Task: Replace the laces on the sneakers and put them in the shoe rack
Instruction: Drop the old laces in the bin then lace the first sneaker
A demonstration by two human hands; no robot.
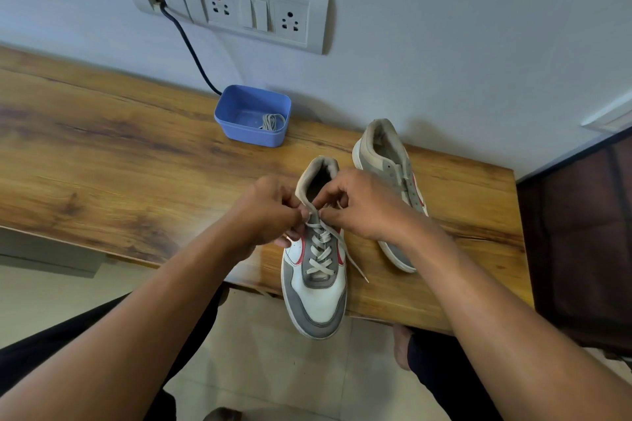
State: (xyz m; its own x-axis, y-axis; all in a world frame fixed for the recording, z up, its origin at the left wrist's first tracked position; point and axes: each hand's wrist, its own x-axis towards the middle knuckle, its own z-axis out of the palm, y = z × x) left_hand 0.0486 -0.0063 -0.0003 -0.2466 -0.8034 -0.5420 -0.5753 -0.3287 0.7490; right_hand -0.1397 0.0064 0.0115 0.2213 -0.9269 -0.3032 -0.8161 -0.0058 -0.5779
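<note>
A grey and white sneaker (316, 297) with red trim lies on the wooden table (113, 161), its toe hanging over the near edge. A pale lace (321, 251) is crossed up its eyelets, and one loose end trails to the right. My left hand (270, 212) and my right hand (362, 203) meet at the top eyelets, each pinching the lace. The second sneaker (386, 161) lies further right on the table, and no lace shows in it.
A blue plastic box (251, 116) with another bundled lace (272, 121) inside stands by the wall. A dark cable (191, 51) runs from a wall socket plate (256, 10) down behind the box. A dark cabinet (581, 232) stands at the right.
</note>
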